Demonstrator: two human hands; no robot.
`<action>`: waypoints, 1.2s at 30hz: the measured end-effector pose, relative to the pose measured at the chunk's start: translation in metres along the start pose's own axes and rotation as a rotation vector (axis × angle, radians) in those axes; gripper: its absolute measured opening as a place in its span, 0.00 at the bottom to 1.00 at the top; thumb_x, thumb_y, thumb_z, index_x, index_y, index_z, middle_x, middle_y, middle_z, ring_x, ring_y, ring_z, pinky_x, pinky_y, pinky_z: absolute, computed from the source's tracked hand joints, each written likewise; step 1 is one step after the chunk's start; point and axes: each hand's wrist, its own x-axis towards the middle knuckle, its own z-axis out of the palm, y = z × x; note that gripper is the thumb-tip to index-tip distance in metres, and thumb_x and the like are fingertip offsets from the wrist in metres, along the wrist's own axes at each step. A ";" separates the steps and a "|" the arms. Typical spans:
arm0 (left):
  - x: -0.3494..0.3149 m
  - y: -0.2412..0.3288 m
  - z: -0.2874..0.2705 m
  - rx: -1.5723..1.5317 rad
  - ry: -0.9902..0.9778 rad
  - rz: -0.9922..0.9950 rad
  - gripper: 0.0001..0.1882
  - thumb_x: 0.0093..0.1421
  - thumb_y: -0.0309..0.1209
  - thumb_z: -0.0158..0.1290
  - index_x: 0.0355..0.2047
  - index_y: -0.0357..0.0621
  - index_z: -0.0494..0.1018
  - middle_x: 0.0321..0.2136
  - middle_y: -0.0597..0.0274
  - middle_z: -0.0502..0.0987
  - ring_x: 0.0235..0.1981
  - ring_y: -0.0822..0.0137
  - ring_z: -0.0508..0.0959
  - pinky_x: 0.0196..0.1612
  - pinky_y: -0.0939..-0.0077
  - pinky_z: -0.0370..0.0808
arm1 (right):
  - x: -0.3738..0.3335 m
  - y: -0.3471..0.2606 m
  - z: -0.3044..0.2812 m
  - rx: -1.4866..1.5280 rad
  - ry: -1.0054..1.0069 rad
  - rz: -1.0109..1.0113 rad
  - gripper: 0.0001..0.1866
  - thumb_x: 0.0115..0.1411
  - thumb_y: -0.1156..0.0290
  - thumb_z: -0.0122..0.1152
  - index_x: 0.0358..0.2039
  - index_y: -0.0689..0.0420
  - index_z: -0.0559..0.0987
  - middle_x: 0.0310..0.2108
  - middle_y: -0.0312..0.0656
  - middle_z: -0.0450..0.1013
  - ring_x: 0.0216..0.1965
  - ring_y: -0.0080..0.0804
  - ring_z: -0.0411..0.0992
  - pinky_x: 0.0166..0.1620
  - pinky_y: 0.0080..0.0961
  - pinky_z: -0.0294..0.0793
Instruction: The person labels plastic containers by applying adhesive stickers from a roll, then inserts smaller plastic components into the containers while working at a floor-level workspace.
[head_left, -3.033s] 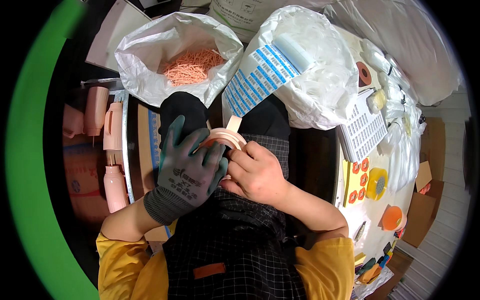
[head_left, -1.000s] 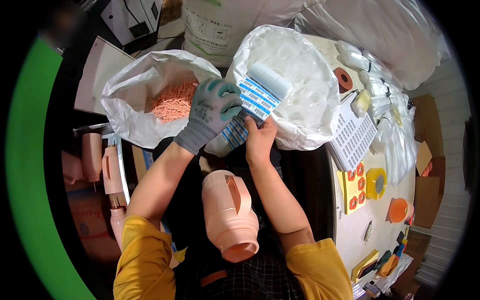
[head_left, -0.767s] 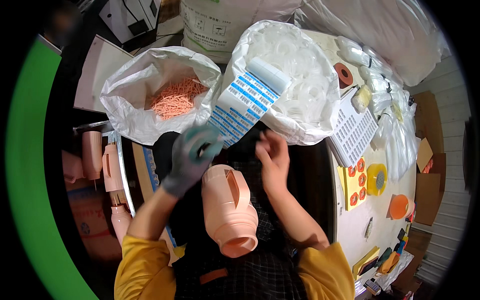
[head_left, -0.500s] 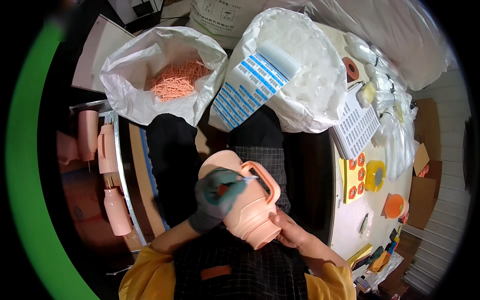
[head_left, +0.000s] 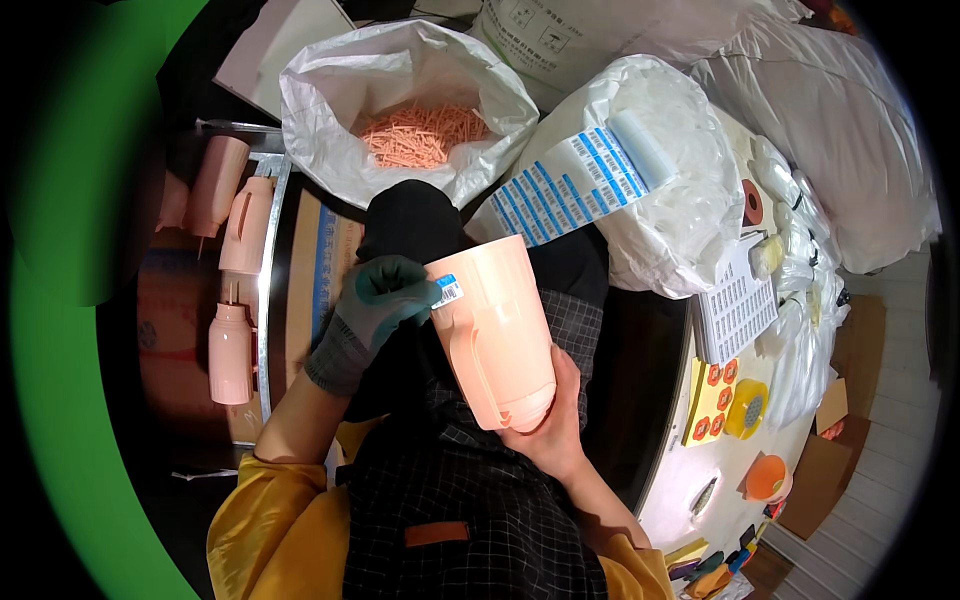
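Observation:
A pink plastic thermos-jug shell (head_left: 510, 310) with a side handle lies tilted over my lap. My bare right hand (head_left: 550, 425) grips it around its narrower lower end. My left hand (head_left: 375, 310), in a grey-green glove, pinches a small blue-and-white sticker (head_left: 448, 290) at the jug's wall, above the handle. I cannot tell how far the sticker is stuck down. A sheet of such blue-and-white stickers (head_left: 580, 185), partly rolled, rests beyond my right knee against a white sack.
A white sack (head_left: 310, 110) of thin pink plastic pieces stands ahead, beside a sack of clear plastic parts (head_left: 690, 190). More pink jug shells (head_left: 230, 355) fill a metal-edged rack at left. The right-hand table (head_left: 670, 500) bears label sheets (head_left: 738, 300), yellow tape (head_left: 747, 410) and an orange cup (head_left: 766, 478).
The jug has turned, so its handle now faces left and its wide end points away. My left hand has moved left and away, bringing the sticker to the jug's wide end.

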 end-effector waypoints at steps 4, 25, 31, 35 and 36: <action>-0.002 0.004 -0.001 0.003 -0.012 -0.002 0.10 0.58 0.24 0.65 0.40 0.37 0.80 0.28 0.63 0.81 0.24 0.73 0.78 0.30 0.78 0.75 | 0.001 -0.003 0.000 -0.084 0.003 -0.053 0.64 0.42 0.66 0.85 0.74 0.60 0.52 0.69 0.58 0.52 0.70 0.58 0.56 0.69 0.48 0.64; -0.043 -0.018 0.024 1.062 -0.256 0.247 0.18 0.69 0.29 0.53 0.57 0.35 0.74 0.42 0.46 0.81 0.41 0.54 0.81 0.49 0.61 0.77 | 0.109 -0.038 -0.065 -0.031 0.215 -0.068 0.23 0.55 0.54 0.71 0.46 0.54 0.84 0.47 0.47 0.80 0.49 0.50 0.78 0.52 0.41 0.77; -0.032 -0.039 0.090 1.518 -0.246 0.926 0.31 0.59 0.44 0.60 0.60 0.45 0.70 0.70 0.41 0.62 0.71 0.27 0.54 0.68 0.28 0.54 | 0.114 0.014 -0.017 0.053 0.477 -0.362 0.25 0.57 0.64 0.73 0.54 0.56 0.81 0.52 0.50 0.77 0.54 0.50 0.76 0.57 0.40 0.75; -0.019 -0.033 0.079 1.380 -0.304 0.918 0.24 0.57 0.39 0.60 0.53 0.44 0.75 0.65 0.45 0.68 0.69 0.30 0.58 0.68 0.31 0.56 | -0.017 0.101 -0.145 -0.227 1.030 0.351 0.16 0.60 0.73 0.65 0.49 0.56 0.82 0.42 0.48 0.80 0.41 0.43 0.79 0.45 0.40 0.80; -0.022 -0.028 0.088 1.410 -0.329 0.914 0.23 0.57 0.37 0.60 0.52 0.43 0.75 0.64 0.45 0.69 0.68 0.31 0.60 0.68 0.32 0.56 | -0.071 0.138 -0.177 -0.252 1.162 0.660 0.16 0.63 0.77 0.58 0.51 0.57 0.80 0.44 0.50 0.80 0.41 0.45 0.79 0.43 0.41 0.80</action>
